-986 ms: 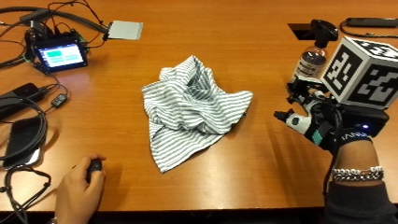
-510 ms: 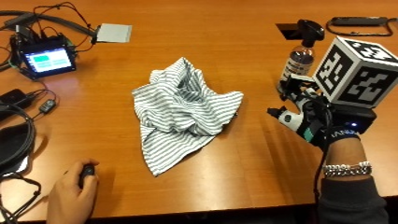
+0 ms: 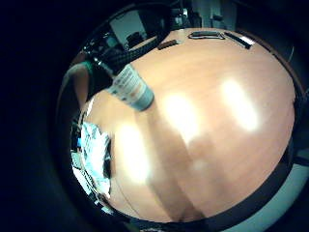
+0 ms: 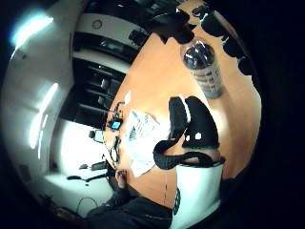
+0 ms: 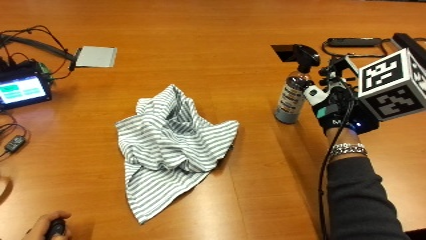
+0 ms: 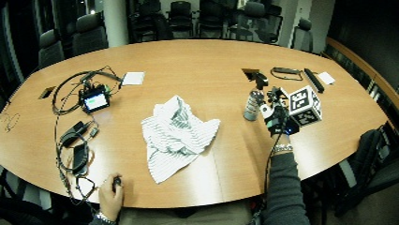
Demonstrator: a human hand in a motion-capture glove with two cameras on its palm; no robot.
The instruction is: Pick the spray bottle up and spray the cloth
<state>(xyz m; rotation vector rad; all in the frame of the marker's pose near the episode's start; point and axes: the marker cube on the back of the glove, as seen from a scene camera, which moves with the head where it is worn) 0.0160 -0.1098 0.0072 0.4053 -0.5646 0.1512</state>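
Reaching for the bottle

The spray bottle (image 5: pixel 293 90) stands upright on the wooden table (image 5: pixel 219 30), at about three o'clock from the striped cloth (image 5: pixel 172 150) and well apart from it. It has a black trigger head above a clear body with a printed label. We judge it light, rigid and smooth-sided, so it may slip or tip if nudged near the top; the neck just under the trigger looks the best place to take it, with a finger free for the lever. The cloth lies crumpled in a soft heap, likely to take spray without shifting.

Our gloved right hand (image 5: pixel 333 107) sits just beside the bottle, on its three o'clock side, perhaps touching; the fingers (image 4: pixel 190 121) seem only loosely bent and hold nothing, so we read the grasp as not yet made. At ten o'clock from the cloth lie a small screen device (image 5: pixel 23 90) and a grey pad (image 5: pixel 95 56). The bare hand (image 5: pixel 46 231) rests at seven o'clock
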